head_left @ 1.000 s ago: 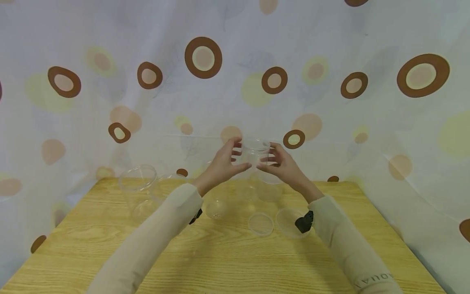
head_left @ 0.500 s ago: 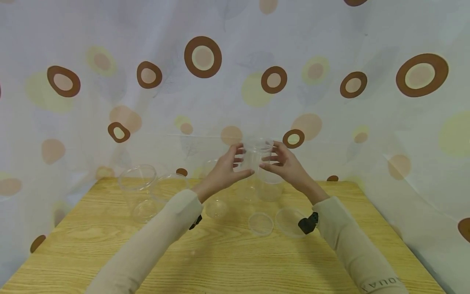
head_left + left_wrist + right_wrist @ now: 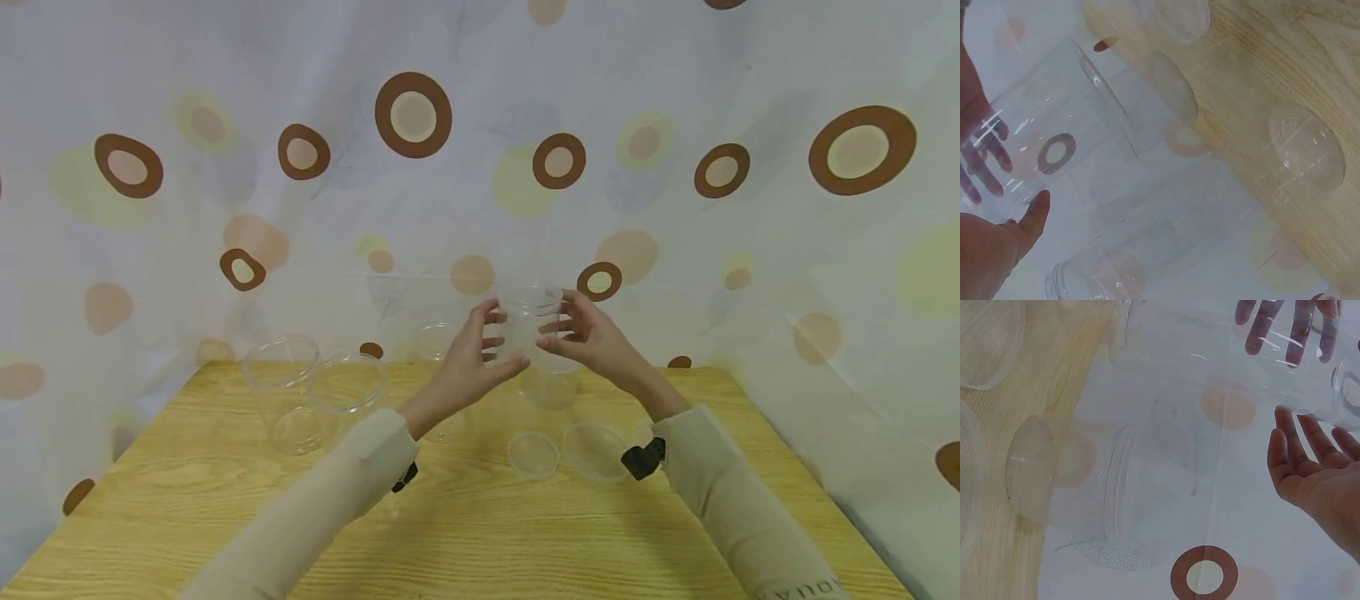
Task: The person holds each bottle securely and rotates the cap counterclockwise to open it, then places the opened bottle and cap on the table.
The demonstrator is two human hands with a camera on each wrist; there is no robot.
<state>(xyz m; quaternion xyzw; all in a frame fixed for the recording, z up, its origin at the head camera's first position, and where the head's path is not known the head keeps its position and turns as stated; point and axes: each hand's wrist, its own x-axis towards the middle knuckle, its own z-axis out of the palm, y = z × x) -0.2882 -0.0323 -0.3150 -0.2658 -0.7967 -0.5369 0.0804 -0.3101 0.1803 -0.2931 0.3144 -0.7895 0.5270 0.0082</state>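
A clear, see-through plastic jar [image 3: 529, 321] with a ringed neck is held upright above the back of the table. My left hand [image 3: 468, 358] grips its left side, thumb in front. On the other side my right hand [image 3: 592, 337] has curled fingers and thumb around the jar's edge. In the left wrist view the jar [image 3: 1054, 144] shows the right hand's fingers through its wall. The right wrist view has the jar [image 3: 1191, 350] at the top, with the right fingertips [image 3: 1285, 415] against its side.
Two wide clear containers [image 3: 281, 387] stand at the left, with a narrower tall one [image 3: 437, 343] behind my left hand. A shorter jar [image 3: 551, 389] stands behind the right hand. Two round clear lids [image 3: 533, 455] lie on the wooden table [image 3: 450, 525]. A patterned sheet [image 3: 480, 167] hangs behind.
Both hands and the jar have shifted slightly right and down. The right forearm has moved outward to the right. The containers and lids on the table have not moved.
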